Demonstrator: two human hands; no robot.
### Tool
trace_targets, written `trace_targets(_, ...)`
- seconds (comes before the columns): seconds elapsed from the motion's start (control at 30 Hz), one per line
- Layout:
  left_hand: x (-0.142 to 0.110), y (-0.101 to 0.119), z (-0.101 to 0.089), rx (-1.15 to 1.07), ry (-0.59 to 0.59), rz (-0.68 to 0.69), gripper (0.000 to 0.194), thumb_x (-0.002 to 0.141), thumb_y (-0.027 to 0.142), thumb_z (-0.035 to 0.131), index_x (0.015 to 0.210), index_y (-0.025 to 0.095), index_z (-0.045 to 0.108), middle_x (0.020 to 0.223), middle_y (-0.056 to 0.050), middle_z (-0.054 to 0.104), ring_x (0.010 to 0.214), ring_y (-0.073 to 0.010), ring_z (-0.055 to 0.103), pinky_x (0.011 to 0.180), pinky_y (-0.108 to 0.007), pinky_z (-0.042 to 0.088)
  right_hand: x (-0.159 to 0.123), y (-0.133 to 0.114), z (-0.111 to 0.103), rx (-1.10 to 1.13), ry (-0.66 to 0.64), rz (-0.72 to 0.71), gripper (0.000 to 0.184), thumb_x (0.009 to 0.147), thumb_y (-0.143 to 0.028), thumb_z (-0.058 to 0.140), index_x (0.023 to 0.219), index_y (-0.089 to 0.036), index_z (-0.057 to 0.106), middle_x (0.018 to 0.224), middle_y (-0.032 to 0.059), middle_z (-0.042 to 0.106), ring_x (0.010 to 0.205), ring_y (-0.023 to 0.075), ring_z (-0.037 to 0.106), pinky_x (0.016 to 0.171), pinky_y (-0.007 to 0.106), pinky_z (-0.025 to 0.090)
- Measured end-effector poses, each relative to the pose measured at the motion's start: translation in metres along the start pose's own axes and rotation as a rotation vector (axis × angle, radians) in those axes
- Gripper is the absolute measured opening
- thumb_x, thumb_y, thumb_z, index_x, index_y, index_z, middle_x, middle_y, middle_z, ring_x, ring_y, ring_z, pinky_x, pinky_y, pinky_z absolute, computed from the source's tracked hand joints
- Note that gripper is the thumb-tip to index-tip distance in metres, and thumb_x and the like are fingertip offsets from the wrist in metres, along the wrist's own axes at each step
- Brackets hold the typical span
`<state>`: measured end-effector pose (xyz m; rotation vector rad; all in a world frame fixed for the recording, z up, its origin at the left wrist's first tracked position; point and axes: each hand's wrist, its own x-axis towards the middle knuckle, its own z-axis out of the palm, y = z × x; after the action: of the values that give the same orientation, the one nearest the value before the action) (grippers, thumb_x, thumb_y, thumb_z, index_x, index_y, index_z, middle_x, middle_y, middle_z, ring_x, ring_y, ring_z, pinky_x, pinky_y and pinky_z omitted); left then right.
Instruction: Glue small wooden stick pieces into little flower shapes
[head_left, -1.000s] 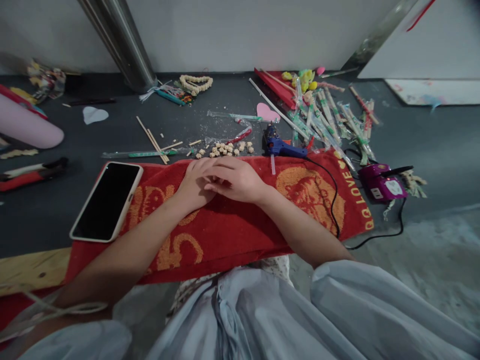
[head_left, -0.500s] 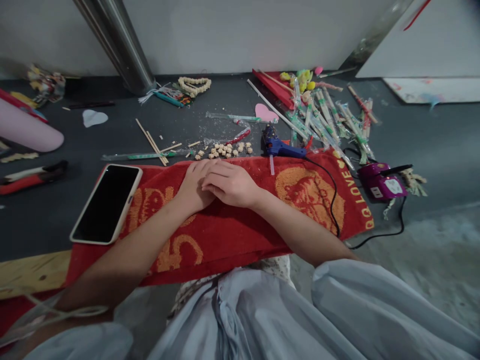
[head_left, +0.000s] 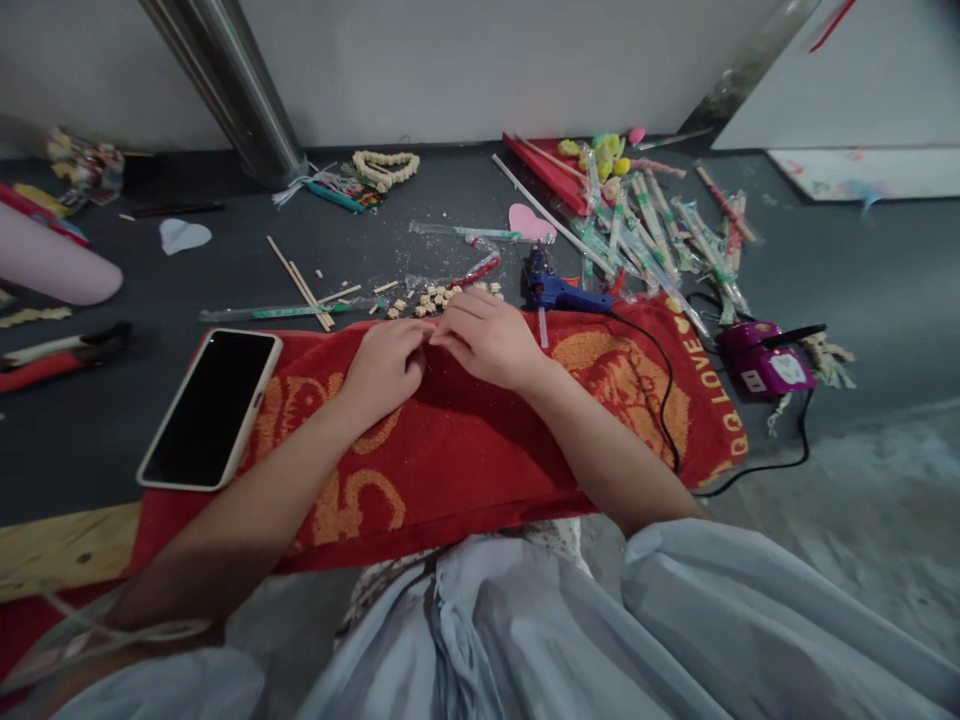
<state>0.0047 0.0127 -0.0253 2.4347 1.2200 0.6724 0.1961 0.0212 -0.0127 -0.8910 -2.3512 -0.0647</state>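
Both of my hands rest on a red towel (head_left: 465, 460) with orange print, spread over a dark table. My left hand (head_left: 386, 362) has its fingers curled and touches the fingertips of my right hand (head_left: 487, 338), whose fingers are bent and pressed together. What they hold, if anything, is too small to make out. Just beyond the fingertips lies a heap of small tan wooden pieces (head_left: 435, 297). A blue glue gun (head_left: 559, 292) lies right of them, its clear stick pointing onto the towel.
A phone (head_left: 211, 405) lies face up on the towel's left end. Wrapped chopsticks (head_left: 660, 245) are piled at the back right, by a purple power strip (head_left: 761, 365) with a black cable. Loose sticks (head_left: 304, 282), a pink paper heart (head_left: 529, 222) and a metal pole (head_left: 225, 80) lie further back.
My right hand has slid off the top of my left hand and moved to the right and forward. The two hands now meet only at the fingertips.
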Motion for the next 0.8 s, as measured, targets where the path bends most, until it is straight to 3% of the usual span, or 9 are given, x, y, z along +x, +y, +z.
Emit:
trace_targets(0.23,-0.002,-0.002,-0.010,-0.246,0.180,-0.182,0.033,0.071,0.009,0.042,0.069,0.021,0.074,0.077,-0.001,0.076,0.075,-0.0166,0.068,0.076,-0.029,0.054,0.000,0.013,-0.010,-0.079,-0.126,0.206,0.023,0.097,-0.028,0.052,0.086,-0.015,0.066,0.089,0.0089,0.067,0.087,0.0217,0.056,0.081,0.033,0.046)
trace_targets(0.43,0.002,-0.009,-0.011,-0.557,0.352,-0.424,0.025,0.063,0.011,0.045,0.055,0.020,0.066,0.055,0.001,0.064,0.045,-0.0100,0.051,0.045,-0.022,0.039,0.001,0.022,-0.015,-0.127,-0.193,0.341,0.015,0.093,-0.021,0.054,0.085,-0.015,0.066,0.092,0.0097,0.068,0.092,0.0223,0.057,0.082,0.033,0.044)
trace_targets(0.63,0.014,-0.015,-0.017,-0.928,0.554,-0.582,0.020,0.058,0.006,0.046,0.051,0.021,0.057,0.048,0.003,0.056,0.041,-0.0089,0.048,0.036,-0.019,0.031,-0.004,0.032,-0.012,-0.142,-0.143,0.372,0.015,0.088,-0.016,0.051,0.081,-0.016,0.064,0.088,0.0096,0.067,0.088,0.0226,0.056,0.079,0.035,0.043)
trace_targets(0.8,0.021,-0.012,-0.033,-1.175,0.761,-0.554,0.021,0.053,0.002,0.042,0.049,0.020,0.052,0.046,0.001,0.050,0.042,-0.0094,0.045,0.036,-0.020,0.030,-0.006,0.032,-0.012,-0.090,-0.150,0.373,0.013,0.088,-0.018,0.053,0.079,-0.017,0.063,0.086,0.0096,0.065,0.085,0.0223,0.053,0.078,0.035,0.041)
